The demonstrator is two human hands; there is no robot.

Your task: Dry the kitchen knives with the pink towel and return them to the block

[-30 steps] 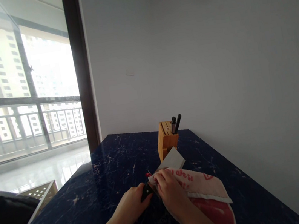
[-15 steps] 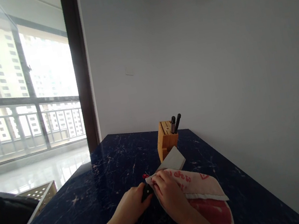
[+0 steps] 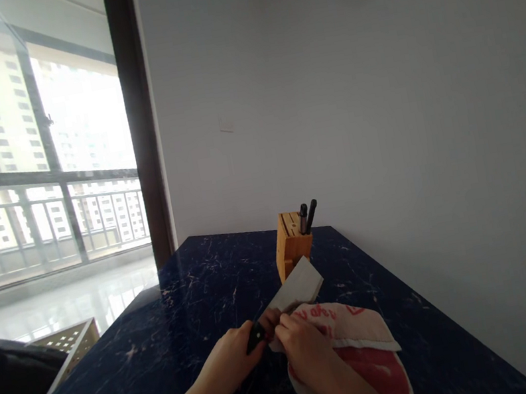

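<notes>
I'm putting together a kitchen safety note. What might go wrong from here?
The right hand, holding the towel, is right by the cleaver; a slip might cut it. The towel bunches near the handle, so loose cloth could snag on the blade. In the picture, the blade's far end meets the knife block, so a push forward might knock it; whether they touch, I can't tell.
</notes>
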